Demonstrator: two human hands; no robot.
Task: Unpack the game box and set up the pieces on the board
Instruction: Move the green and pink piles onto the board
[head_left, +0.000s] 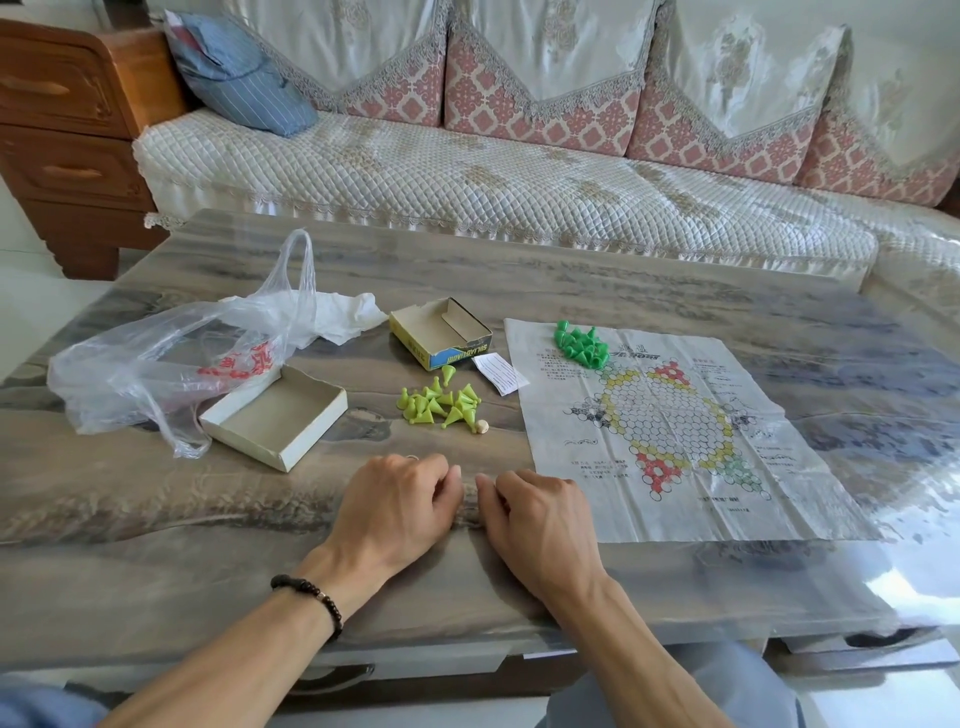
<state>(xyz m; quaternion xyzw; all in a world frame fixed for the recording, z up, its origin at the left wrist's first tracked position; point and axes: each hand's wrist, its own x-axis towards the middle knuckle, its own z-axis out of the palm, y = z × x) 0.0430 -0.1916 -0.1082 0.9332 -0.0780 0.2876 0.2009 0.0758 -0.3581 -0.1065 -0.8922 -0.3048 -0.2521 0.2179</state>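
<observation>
A paper board (670, 431) lies unfolded at right of centre on a table (519, 280), dark green pieces (581, 345) heaped on its upper left corner. Left of it sit light green pieces (441, 402), a box (440, 332), its lid (274, 417) and a plastic bag (171, 358). At lower centre, left hand (397, 506) and right hand (540, 514) rest side by side, fingers curled under, holding nothing visible.
</observation>
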